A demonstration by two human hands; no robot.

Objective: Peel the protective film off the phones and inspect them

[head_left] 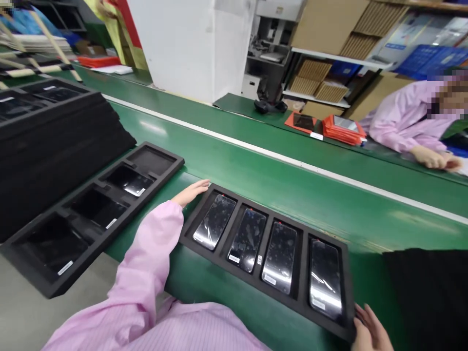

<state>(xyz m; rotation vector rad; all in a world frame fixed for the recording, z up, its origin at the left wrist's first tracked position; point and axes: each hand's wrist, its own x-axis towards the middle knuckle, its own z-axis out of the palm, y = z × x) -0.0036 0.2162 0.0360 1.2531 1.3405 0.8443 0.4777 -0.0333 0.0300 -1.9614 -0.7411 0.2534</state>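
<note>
A black foam tray (248, 280) lies at a slant in front of me, with several dark, glossy phone screens in its slots, among them a screen (280, 256) bearing a small white label. At the tray's far left corner is my left hand (192, 191), its fingers stretched out along the edge and touching it. My right hand (371, 329) grips the near right corner, thumb and fingers around the end; part of it is cut off by the frame. To the left, a second black tray (161, 178) holds screens in three slots, while its far slot has none.
A tall stack of black trays (54, 151) stands at the left, and black foam sheets or trays (427, 292) lie at the right. Beneath is a green work surface (234, 161) with a white strip. Across it, a person in pink (405, 117) works beside an orange stack (341, 130).
</note>
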